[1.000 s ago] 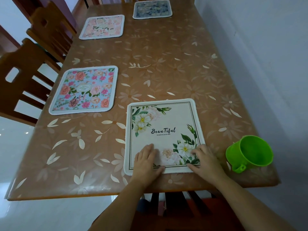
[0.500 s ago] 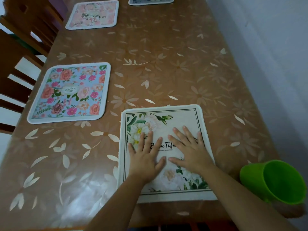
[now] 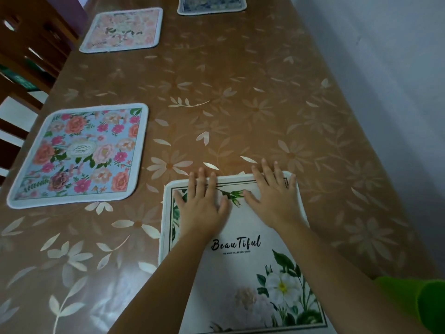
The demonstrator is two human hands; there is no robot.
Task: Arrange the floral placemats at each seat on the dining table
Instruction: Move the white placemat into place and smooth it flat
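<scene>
My left hand (image 3: 202,206) and right hand (image 3: 274,201) had slid from the white placemat (image 3: 243,268)'s near edge to its 12 o'clock edge, palms flat, fingers spread, gripping nothing, so this seat seemed nearly set.

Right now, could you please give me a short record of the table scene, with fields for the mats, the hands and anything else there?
mats in view: four
nearest mat: white "Beautiful" mat, flat at near edge
left side: blue floral mat; pink mat beyond
far end: dark mat, partly cut off
left hand: flat, open, on white mat's far edge
right hand: same
other: green cup, bottom right
surface: brown table
</scene>
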